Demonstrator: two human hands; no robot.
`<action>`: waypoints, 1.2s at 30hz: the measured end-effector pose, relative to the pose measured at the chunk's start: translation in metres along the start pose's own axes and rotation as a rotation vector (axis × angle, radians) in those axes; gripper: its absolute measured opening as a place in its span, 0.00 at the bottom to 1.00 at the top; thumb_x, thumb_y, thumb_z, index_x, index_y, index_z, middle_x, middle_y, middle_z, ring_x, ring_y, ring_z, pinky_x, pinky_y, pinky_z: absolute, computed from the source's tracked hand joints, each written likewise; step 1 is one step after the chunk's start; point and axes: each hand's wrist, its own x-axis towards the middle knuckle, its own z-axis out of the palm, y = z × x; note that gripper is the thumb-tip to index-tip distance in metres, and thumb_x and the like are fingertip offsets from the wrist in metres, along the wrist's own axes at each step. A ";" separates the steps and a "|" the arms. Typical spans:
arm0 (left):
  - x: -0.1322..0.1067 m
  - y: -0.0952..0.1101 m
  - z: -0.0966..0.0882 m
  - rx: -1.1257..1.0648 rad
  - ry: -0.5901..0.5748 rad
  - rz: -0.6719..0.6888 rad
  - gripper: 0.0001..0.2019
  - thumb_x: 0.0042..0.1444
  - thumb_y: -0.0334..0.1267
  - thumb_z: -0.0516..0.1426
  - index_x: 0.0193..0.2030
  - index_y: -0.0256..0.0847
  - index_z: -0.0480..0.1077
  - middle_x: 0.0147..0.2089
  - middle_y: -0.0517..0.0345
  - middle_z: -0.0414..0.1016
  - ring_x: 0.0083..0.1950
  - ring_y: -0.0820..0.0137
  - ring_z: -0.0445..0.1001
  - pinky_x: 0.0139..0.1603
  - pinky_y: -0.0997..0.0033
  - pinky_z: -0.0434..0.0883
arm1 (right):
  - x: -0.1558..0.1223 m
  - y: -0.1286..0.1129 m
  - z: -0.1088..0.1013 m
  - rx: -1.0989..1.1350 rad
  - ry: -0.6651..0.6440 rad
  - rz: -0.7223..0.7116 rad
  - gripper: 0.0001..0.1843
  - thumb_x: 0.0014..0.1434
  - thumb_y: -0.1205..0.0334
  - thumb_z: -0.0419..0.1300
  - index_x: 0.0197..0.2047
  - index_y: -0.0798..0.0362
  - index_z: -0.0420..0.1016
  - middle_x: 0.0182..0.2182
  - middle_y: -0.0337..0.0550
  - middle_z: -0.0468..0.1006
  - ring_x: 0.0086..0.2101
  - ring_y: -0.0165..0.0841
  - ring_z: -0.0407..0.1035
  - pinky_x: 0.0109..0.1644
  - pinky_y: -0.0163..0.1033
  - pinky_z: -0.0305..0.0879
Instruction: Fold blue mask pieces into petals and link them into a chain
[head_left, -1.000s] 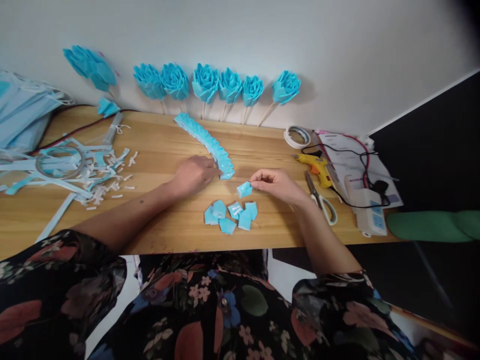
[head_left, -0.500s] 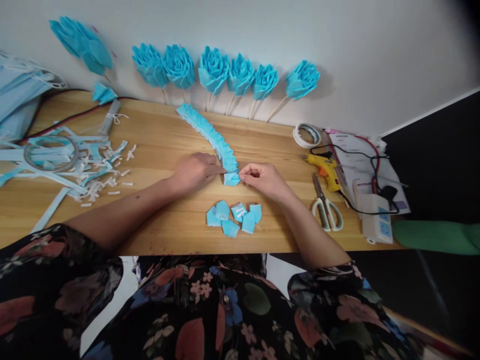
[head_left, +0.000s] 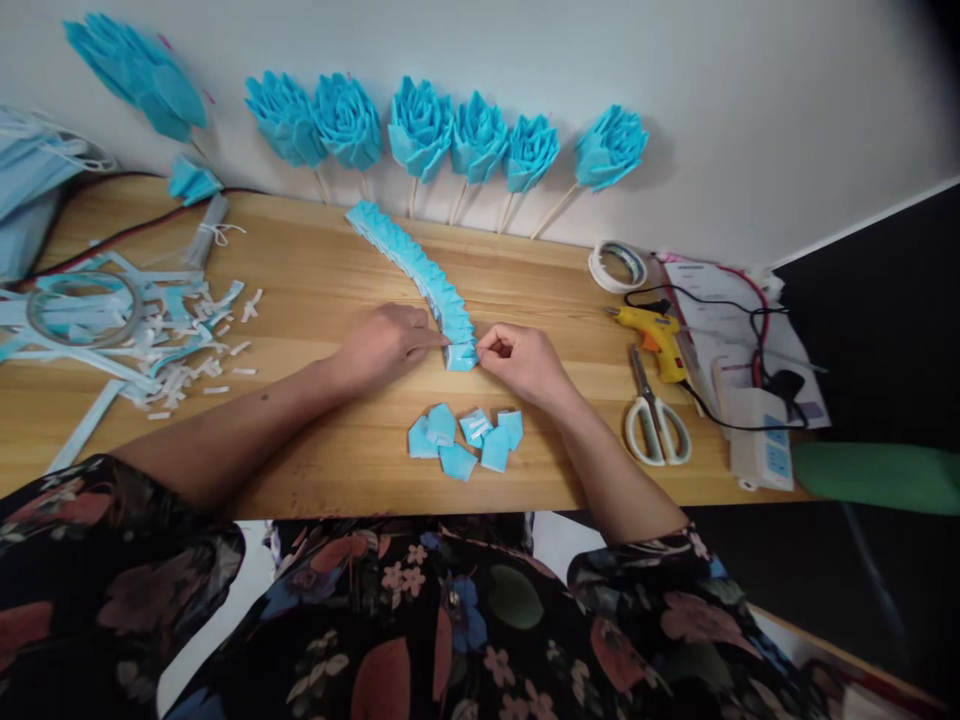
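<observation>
A long curved strip of overlapping blue folded petals (head_left: 409,262) runs across the wooden table, its near end lying between my hands. My left hand (head_left: 382,345) is closed at that end, thumb and index finger on the strip's left edge. From the other side, my right hand (head_left: 521,362) pinches the right edge of the nearest petal (head_left: 460,357); the fingertips partly hide the contact. Closer to me lie several loose blue folded petals (head_left: 441,425), one showing white strips on top.
Several blue fabric roses (head_left: 421,130) on sticks lean along the wall. Cut scraps (head_left: 187,350) and a tape roll (head_left: 82,310) lie left. Scissors (head_left: 654,425), a yellow glue gun (head_left: 651,332), white tape (head_left: 617,267) and a power strip (head_left: 759,440) are right.
The view has shifted slightly. Both hands stay at the strip's near end, with the right fingertips still at its right edge; little else differs.
</observation>
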 end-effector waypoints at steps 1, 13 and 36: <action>0.000 0.000 0.000 -0.017 0.011 -0.006 0.16 0.64 0.32 0.50 0.46 0.43 0.80 0.30 0.55 0.74 0.33 0.69 0.71 0.34 0.71 0.63 | 0.000 -0.001 0.000 -0.018 0.003 0.001 0.05 0.49 0.68 0.58 0.26 0.53 0.75 0.26 0.38 0.80 0.28 0.29 0.70 0.34 0.34 0.61; 0.002 0.005 -0.003 -0.040 0.055 0.036 0.16 0.62 0.29 0.50 0.43 0.41 0.80 0.32 0.56 0.77 0.33 0.70 0.73 0.35 0.69 0.63 | 0.001 0.000 0.000 -0.059 0.002 -0.025 0.05 0.49 0.69 0.59 0.26 0.53 0.76 0.25 0.37 0.80 0.27 0.29 0.70 0.33 0.34 0.60; 0.002 0.008 -0.003 0.017 -0.062 -0.003 0.16 0.64 0.29 0.50 0.46 0.44 0.79 0.34 0.57 0.78 0.36 0.69 0.74 0.37 0.68 0.61 | 0.001 0.017 0.000 -0.328 0.047 -0.588 0.20 0.63 0.74 0.54 0.39 0.42 0.84 0.57 0.41 0.75 0.57 0.40 0.65 0.58 0.52 0.68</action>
